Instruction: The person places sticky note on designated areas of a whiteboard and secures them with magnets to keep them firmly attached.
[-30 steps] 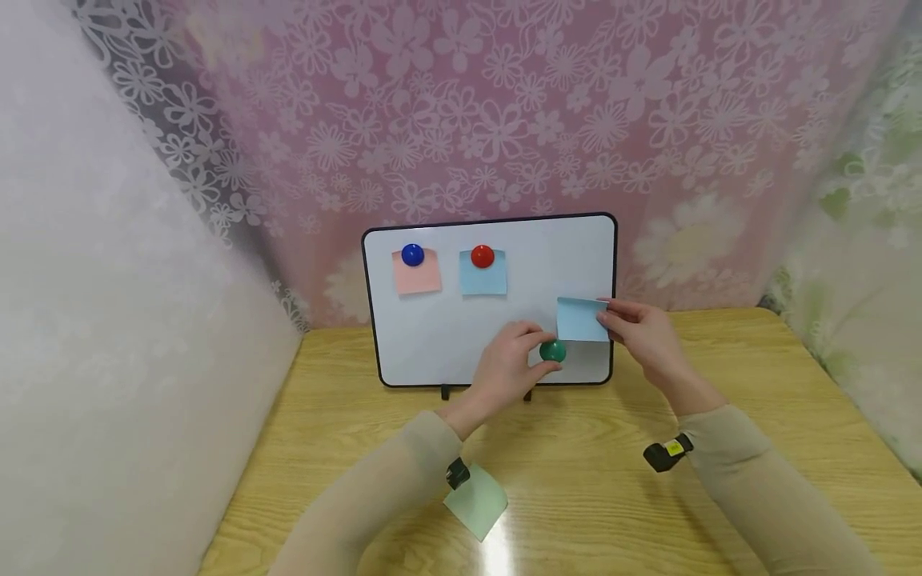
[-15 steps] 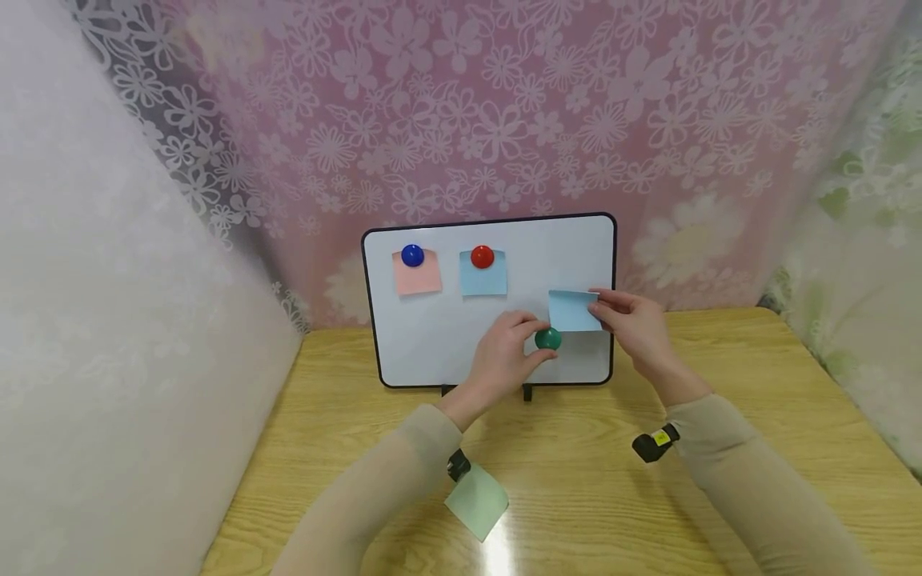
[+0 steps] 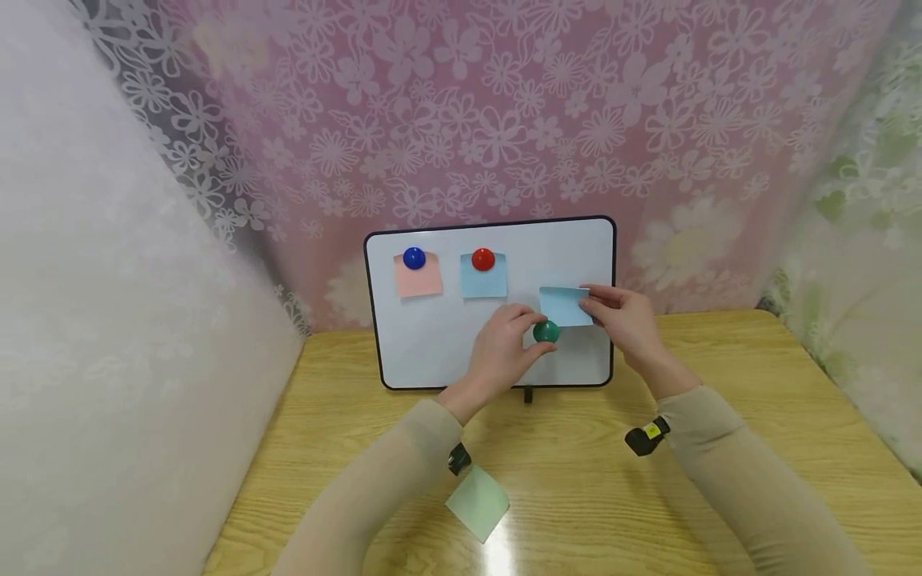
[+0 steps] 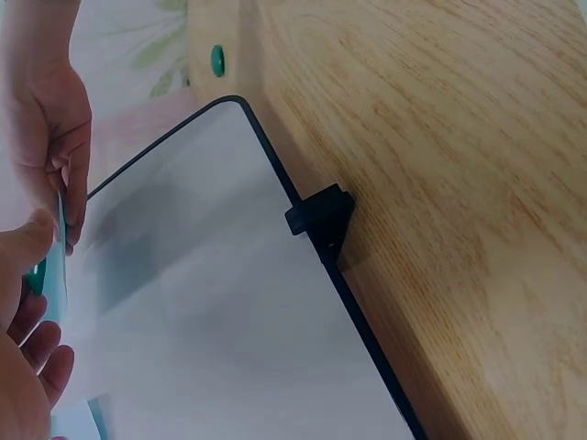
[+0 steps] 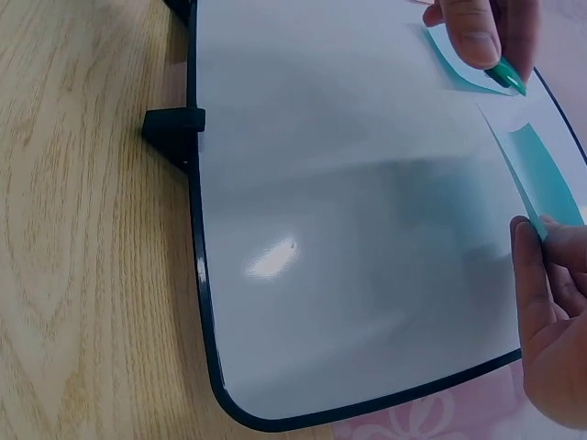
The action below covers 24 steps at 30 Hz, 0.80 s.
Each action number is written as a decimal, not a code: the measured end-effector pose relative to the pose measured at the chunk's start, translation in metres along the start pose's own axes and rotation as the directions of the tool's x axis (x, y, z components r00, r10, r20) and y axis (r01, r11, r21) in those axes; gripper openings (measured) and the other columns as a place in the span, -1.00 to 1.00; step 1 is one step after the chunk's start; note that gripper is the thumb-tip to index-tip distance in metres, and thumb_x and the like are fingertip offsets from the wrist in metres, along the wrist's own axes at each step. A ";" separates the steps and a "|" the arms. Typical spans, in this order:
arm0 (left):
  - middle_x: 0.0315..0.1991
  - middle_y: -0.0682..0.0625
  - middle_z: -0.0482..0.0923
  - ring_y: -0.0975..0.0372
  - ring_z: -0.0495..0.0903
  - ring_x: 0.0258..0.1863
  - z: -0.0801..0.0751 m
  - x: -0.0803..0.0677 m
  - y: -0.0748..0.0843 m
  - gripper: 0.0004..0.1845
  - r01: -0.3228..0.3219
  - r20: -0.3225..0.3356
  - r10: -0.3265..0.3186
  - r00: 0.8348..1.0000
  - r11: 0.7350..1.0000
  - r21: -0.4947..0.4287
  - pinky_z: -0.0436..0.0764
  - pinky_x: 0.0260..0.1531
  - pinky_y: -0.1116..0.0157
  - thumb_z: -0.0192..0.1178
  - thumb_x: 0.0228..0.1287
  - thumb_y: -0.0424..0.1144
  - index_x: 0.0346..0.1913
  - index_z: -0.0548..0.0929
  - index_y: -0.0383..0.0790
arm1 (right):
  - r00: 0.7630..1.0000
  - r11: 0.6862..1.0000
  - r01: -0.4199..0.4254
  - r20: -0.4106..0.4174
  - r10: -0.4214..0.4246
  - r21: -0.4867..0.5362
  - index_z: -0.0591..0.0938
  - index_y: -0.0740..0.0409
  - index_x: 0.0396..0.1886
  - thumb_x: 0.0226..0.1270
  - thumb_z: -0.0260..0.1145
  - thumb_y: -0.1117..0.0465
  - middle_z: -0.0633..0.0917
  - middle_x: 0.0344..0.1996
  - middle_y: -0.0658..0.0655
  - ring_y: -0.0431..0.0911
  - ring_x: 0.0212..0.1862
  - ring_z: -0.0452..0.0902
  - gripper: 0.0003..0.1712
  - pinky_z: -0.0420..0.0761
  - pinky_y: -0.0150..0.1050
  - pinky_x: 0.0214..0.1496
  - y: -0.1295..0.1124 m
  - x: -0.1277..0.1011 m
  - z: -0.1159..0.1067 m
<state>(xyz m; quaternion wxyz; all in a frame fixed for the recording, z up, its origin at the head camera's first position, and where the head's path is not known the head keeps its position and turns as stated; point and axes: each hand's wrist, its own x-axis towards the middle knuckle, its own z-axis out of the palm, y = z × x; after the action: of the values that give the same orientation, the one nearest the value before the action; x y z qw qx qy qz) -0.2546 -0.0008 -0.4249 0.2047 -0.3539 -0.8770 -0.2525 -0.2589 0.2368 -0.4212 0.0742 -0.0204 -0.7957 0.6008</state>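
Note:
A white magnetic board (image 3: 432, 352) stands at the back of the wooden table (image 3: 720, 360). My left hand (image 3: 535, 334) pinches a green round magnet (image 3: 547, 331) in front of the board's lower right part. My right hand (image 3: 589, 304) pinches the right edge of a light blue note (image 3: 564, 305) just above the magnet, close to the board. In the right wrist view the blue note (image 5: 546, 179) stands edge-on off the board (image 5: 348, 229), and the magnet (image 5: 506, 75) peeks from under my left thumb. The left wrist view shows the board (image 4: 229, 302) and both hands at its left edge.
On the board a blue magnet (image 3: 414, 258) pins a pink note (image 3: 418, 278), and a red magnet (image 3: 483, 259) pins another blue note (image 3: 483, 280). A pale green note (image 3: 477, 504) lies on the table under my left forearm. Patterned curtains close in the back and sides.
Both hands have moved up and a little left along the board. The blue note and the green magnet went with them and now sit closer together.

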 end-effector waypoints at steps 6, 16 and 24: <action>-0.02 0.04 0.68 0.24 0.58 -0.04 -0.003 0.004 0.001 -0.55 -0.022 -0.013 0.022 1.000 1.000 0.021 0.59 -0.03 0.44 0.57 0.28 0.01 0.09 0.80 -0.21 | 1.000 1.000 0.024 0.005 -0.024 -0.011 0.58 0.20 0.48 0.63 0.35 0.08 0.65 0.29 0.34 -0.09 0.13 0.62 -0.44 0.63 -0.55 -0.05 -0.002 0.003 0.001; -0.01 0.03 0.69 0.21 0.61 0.00 -0.002 0.019 -0.003 -0.52 -0.017 -0.060 0.023 0.998 0.995 0.101 0.59 0.08 0.36 0.59 0.25 0.01 0.09 0.80 -0.22 | 0.999 0.998 0.041 -0.010 -0.041 0.043 0.56 0.27 0.47 0.63 0.34 0.14 0.67 0.28 0.34 -0.14 0.13 0.65 -0.45 0.67 -0.45 0.04 -0.007 0.009 0.003; 0.01 -0.01 0.70 0.16 0.60 0.01 -0.006 0.030 -0.006 -0.51 0.004 -0.094 0.007 0.996 0.993 0.120 0.61 0.06 0.33 0.58 0.27 0.01 0.12 0.79 -0.24 | 0.999 0.998 0.046 -0.017 -0.045 0.052 0.60 0.34 0.40 0.63 0.34 0.17 0.67 0.22 0.38 -0.12 0.09 0.66 -0.50 0.69 -0.43 0.04 -0.012 0.012 0.007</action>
<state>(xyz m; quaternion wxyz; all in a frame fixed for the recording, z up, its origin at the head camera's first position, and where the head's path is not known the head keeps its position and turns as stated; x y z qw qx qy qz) -0.2776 0.0075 -0.4062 0.2669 -0.3294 -0.8797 -0.2155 -0.2709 0.2284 -0.4109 0.0947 -0.0054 -0.7793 0.6195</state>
